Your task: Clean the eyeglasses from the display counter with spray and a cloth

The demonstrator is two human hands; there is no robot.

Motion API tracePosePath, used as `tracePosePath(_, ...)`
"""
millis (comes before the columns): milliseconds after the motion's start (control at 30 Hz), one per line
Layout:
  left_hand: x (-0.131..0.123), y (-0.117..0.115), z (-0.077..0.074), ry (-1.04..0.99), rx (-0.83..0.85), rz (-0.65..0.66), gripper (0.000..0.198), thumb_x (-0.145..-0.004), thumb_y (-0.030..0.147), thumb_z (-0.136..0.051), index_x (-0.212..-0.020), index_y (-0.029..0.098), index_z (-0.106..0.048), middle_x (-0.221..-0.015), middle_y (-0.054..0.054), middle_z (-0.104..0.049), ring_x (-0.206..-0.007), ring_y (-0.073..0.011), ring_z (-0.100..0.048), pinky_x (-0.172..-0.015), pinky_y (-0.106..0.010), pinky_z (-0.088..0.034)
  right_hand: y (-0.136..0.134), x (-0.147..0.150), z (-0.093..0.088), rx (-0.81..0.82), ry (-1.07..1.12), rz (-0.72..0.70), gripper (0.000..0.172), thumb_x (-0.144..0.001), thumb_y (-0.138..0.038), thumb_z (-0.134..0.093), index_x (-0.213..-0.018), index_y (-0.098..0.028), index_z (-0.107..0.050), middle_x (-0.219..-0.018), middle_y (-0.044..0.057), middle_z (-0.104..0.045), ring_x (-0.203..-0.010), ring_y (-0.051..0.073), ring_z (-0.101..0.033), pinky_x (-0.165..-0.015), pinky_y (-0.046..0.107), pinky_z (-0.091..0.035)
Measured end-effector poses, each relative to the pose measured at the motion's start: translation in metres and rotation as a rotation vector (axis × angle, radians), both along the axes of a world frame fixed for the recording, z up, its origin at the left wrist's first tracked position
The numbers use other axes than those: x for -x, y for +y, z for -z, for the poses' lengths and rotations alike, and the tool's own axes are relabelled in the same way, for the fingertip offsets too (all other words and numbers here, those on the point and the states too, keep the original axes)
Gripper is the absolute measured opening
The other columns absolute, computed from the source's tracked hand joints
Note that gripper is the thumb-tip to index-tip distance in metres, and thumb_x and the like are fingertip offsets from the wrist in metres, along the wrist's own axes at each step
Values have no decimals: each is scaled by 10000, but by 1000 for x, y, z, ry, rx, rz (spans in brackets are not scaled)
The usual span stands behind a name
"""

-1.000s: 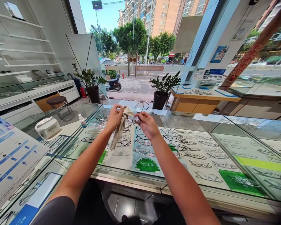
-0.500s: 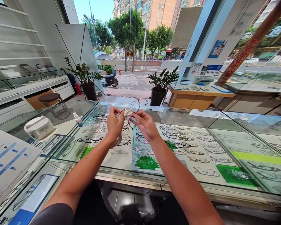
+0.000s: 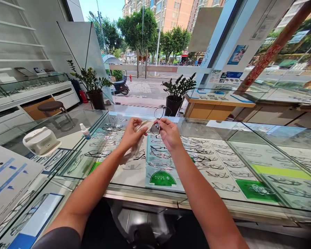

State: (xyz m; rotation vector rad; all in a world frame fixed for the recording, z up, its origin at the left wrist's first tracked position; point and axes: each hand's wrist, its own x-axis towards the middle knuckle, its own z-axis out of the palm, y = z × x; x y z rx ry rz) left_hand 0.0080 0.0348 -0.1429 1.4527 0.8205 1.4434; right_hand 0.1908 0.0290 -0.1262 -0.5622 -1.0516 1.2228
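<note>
Above the glass display counter [image 3: 134,192], my left hand [image 3: 132,134] pinches a pale cloth [image 3: 131,154], which hangs down below the fingers. My right hand [image 3: 170,134] grips a pair of thin dark-rimmed glasses [image 3: 156,129] near the middle of the frame. One round lens points up and the other down. The cloth's upper end reaches close to the glasses; whether it touches a lens is hard to tell. Beneath both hands, rows of eyeglasses [image 3: 159,148] lie in the counter around a green half-round sign [image 3: 162,178].
A white device [image 3: 42,141] and a small spray bottle [image 3: 85,131] stand on the counter at the left. A printed board [image 3: 8,183] lies at the far left. Beyond the counter are two potted plants [image 3: 96,98], a round stool [image 3: 51,105] and a window.
Both hands have moved slightly right with the cloth and glasses. The cloth's upper end is now spread between the left fingers and the glasses. The view has shifted a little.
</note>
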Motion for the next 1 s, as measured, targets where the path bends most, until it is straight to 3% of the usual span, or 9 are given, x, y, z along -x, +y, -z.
tracePosePath(100, 8, 1, -6, 18, 181, 176, 586, -708, 415, -957, -1142, 230, -609, -1028, -43, -702, -757, -152, -709, -710, -299, -595, 3, -9, -3, 11, 37, 11, 291, -709, -431, -971, -858, -268, -780, -942, 19, -805, -937, 196, -718, -919, 351, -608)
tracePosePath(233, 19, 0, -10, 149, 316, 329, 448, -734, 477, -954, -971, 179, -719, -841, -42, -743, -688, -156, -690, -646, -263, -535, 5, -18, -7, -11, 73, 34, 285, -709, -410, -975, -866, -272, -781, -928, 8, -807, -930, 185, -724, -882, 323, -613)
tracePosePath(400, 25, -1, -10, 213, 297, 402, 439, -756, 529, -929, -955, 175, -761, -819, -28, -723, -658, -138, -640, -599, -239, -475, 6, -24, -9, -18, 67, 57, 251, -737, -399, -944, -859, -268, -767, -938, 21, -804, -946, 193, -733, -888, 330, -618)
tracePosePath(567, 28, -3, -14, 76, 247, 413, 475, -732, 535, -958, -977, 180, -758, -823, -22, -708, -681, -127, -637, -621, -222, -495, 8, -27, -9, -13, 109, 42, 254, -712, -373, -963, -843, -251, -782, -914, 15, -804, -904, 163, -732, -877, 285, -613)
tracePosePath(767, 33, -4, -13, 135, 329, 667, 588, -748, 546, -961, -1111, 139, -742, -865, -62, -747, -694, -151, -684, -630, -245, -540, 10, -24, -6, -31, 137, 21, 237, -731, -346, -972, -850, -228, -805, -896, 15, -818, -863, 139, -732, -832, 240, -616)
tracePosePath(933, 34, -3, -14, 155, 294, 668, 627, -715, 443, -999, -1208, 153, -741, -960, -66, -777, -790, -167, -710, -740, -269, -582, 11, -22, -5, -17, 184, 12, 205, -749, -308, -964, -848, -212, -811, -894, 22, -823, -870, 129, -750, -885, 223, -621)
tracePosePath(1000, 35, -3, -16, 216, 308, 675, 593, -707, 441, -998, -1162, 144, -758, -938, -66, -781, -770, -169, -708, -727, -276, -580, 12, -23, -5, -11, 199, 19, 187, -762, -296, -954, -846, -213, -808, -889, 20, -820, -868, 131, -755, -903, 235, -629)
